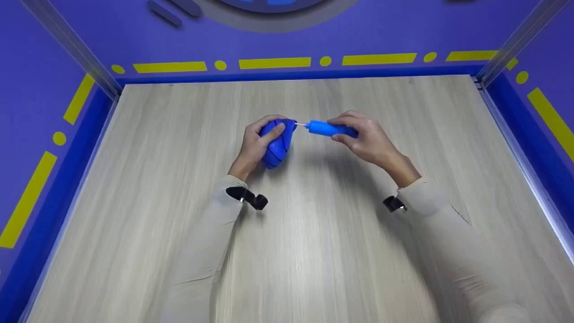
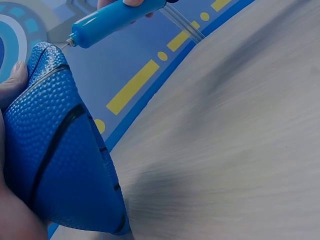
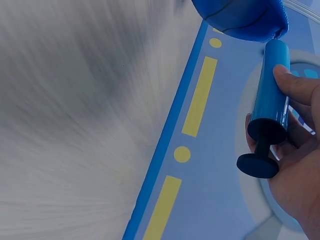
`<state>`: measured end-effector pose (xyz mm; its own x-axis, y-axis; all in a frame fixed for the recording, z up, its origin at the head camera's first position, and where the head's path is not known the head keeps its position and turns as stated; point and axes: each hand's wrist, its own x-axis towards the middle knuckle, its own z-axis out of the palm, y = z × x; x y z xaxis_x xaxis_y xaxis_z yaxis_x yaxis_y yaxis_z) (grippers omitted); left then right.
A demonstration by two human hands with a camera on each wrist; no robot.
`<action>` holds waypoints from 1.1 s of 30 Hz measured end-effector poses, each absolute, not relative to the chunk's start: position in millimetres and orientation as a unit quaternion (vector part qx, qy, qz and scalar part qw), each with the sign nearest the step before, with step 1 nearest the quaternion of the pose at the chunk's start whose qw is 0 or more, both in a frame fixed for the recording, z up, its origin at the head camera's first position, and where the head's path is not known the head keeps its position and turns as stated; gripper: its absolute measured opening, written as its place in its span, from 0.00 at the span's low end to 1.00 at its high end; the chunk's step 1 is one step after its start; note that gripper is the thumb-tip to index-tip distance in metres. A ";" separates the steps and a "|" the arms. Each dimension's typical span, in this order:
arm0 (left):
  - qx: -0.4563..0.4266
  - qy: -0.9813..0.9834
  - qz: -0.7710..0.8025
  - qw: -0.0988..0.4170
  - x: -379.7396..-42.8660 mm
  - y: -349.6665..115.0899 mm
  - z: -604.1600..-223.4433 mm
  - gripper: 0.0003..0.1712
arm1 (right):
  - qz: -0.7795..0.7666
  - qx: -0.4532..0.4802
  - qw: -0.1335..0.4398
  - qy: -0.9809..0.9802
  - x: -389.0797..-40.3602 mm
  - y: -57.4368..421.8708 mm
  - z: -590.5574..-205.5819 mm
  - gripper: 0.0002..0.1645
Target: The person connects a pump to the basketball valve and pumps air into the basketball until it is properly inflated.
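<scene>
1. Left grip, partly hidden, clasps the crumpled blue ball.
2. Right grip holds the blue pump, right of the ball.
3. Needle meets the ball; its tip is hidden.

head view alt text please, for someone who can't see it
A person's left hand grips a collapsed blue ball while the right hand holds a blue pump, its thin needle at the ball's edge. Beneath them is a pale wood-grain table.
</scene>
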<state>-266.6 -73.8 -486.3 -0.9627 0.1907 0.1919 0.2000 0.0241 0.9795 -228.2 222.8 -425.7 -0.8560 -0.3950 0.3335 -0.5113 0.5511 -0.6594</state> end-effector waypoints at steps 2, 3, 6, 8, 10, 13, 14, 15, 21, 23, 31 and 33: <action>-0.138 -0.720 -0.680 0.004 -266.7 -73.5 -486.4 0.18 | 0.394 0.259 0.075 -0.879 -228.4 222.6 -425.7 0.21; -0.139 -0.722 -0.678 0.004 -266.8 -73.4 -486.6 0.18 | 0.393 0.260 0.076 -0.879 -228.6 222.6 -425.8 0.21; -0.144 -0.723 -0.675 0.005 -267.4 -72.8 -486.7 0.19 | 0.391 0.261 0.078 -0.879 -228.7 222.9 -425.8 0.21; -0.148 -0.723 -0.675 0.005 -267.6 -72.3 -486.6 0.20 | 0.391 0.260 0.079 -0.880 -228.8 223.3 -425.7 0.21; -0.151 -0.724 -0.674 0.007 -267.4 -71.7 -486.1 0.20 | 0.391 0.258 0.079 -0.880 -229.2 223.5 -426.3 0.21; -0.156 -0.724 -0.672 0.011 -267.2 -71.0 -485.6 0.19 | 0.390 0.257 0.081 -0.880 -229.4 223.2 -426.4 0.21; -0.157 -0.724 -0.671 0.012 -267.0 -70.7 -485.4 0.19 | 0.390 0.257 0.081 -0.880 -229.5 223.0 -426.4 0.21; -0.158 -0.725 -0.670 0.013 -266.9 -70.5 -485.2 0.19 | 0.390 0.257 0.081 -0.881 -229.6 222.8 -426.6 0.21; -0.155 -0.729 -0.666 0.015 -266.5 -70.0 -485.0 0.19 | 0.389 0.253 0.078 -0.882 -230.4 221.8 -426.6 0.21; -0.156 -0.731 -0.664 0.016 -266.6 -69.7 -484.6 0.19 | 0.389 0.251 0.077 -0.883 -230.6 221.8 -426.5 0.21; -0.158 -0.738 -0.655 0.013 -265.6 -69.0 -483.1 0.20 | 0.393 0.245 0.073 -0.883 -231.3 222.2 -426.5 0.20; -0.159 -0.740 -0.654 0.013 -265.8 -68.7 -483.5 0.20 | 0.393 0.245 0.072 -0.883 -231.5 222.3 -426.8 0.20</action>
<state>-265.8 -68.7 -483.5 -0.9489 0.2181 0.2282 0.2533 0.0942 0.9628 -231.5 222.3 -426.8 -0.8690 -0.3767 0.3208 -0.4905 0.5708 -0.6585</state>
